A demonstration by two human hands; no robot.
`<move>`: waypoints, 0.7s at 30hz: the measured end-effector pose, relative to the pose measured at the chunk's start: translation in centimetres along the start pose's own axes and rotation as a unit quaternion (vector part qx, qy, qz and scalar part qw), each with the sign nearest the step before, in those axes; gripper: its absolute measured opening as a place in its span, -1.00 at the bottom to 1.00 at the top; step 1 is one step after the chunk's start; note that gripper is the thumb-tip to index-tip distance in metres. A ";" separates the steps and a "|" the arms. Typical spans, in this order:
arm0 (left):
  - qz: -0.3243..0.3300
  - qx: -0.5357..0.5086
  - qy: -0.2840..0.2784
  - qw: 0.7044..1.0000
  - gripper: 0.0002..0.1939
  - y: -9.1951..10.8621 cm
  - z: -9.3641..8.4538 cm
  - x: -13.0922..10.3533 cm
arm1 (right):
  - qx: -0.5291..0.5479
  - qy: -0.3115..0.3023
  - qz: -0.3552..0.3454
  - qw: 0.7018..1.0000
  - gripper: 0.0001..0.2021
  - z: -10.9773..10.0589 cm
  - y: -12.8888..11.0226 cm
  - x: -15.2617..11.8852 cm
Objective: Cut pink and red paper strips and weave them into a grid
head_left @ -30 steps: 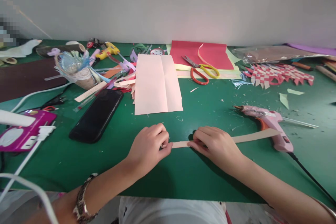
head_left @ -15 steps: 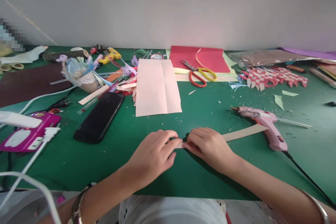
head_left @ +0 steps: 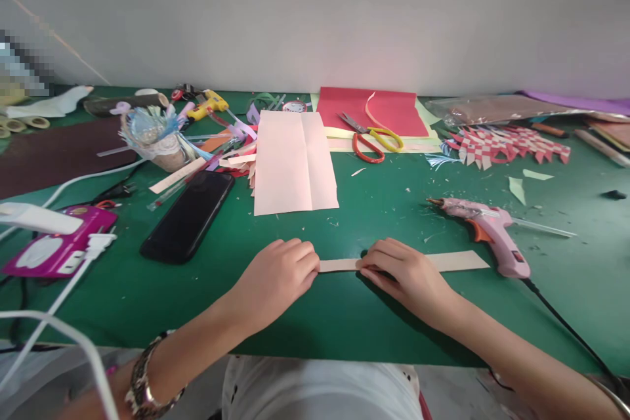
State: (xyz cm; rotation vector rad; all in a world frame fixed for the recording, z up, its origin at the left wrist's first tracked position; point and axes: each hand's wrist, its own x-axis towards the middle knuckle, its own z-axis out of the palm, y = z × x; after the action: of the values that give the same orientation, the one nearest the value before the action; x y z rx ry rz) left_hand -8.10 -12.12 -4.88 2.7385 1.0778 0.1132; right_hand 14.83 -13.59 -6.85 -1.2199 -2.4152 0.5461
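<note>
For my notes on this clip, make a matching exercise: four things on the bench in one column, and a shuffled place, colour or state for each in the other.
Things
1. Scissors
2. Hot glue gun
3. Smartphone
4. Paper strip

Descriptions
A. Black, lying to the left of the creased pale pink sheet
B. Pinched by the left hand and the right hand
C. One red handle loop, one yellow
D. Pink with an orange trigger, lying beyond the right hand

Right pairs: 1-C, 2-D, 3-A, 4-B
</note>
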 end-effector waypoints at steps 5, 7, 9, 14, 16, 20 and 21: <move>0.017 -0.003 0.006 1.000 -0.92 1.3 0.5 1.4 | -0.042 0.003 -0.017 0.999 -0.77 0.8 -0.5 0.5; 0.028 -0.005 0.013 1.000 -0.86 1.7 1.0 1.8 | -0.078 0.007 -0.032 0.996 -0.73 1.3 -0.9 0.7; 0.039 -0.001 0.024 0.999 -0.77 1.6 1.4 1.8 | -0.098 0.013 -0.041 0.994 -0.71 1.6 -1.3 0.6; 0.026 -0.020 0.022 0.999 -0.76 0.9 1.2 0.9 | -0.044 0.021 -0.020 0.999 -0.78 1.1 -1.2 -0.4; 0.004 -0.036 0.015 0.999 -0.78 0.8 0.9 0.7 | -0.019 0.029 -0.001 0.999 -0.80 0.8 -1.0 -0.8; -0.029 -0.050 0.023 0.998 -0.78 1.1 1.0 0.8 | -0.011 0.037 0.019 0.999 -0.80 0.8 -0.6 -1.0; -0.031 -0.055 0.029 0.998 -0.78 1.1 1.1 0.9 | -0.018 0.038 0.021 0.999 -0.80 0.9 -0.6 -0.9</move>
State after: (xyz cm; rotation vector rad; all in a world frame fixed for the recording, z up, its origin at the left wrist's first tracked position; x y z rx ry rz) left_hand -6.54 -12.46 -5.71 2.6170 1.1357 0.2359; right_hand 14.51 -14.78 -7.43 -1.2841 -2.3514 0.4624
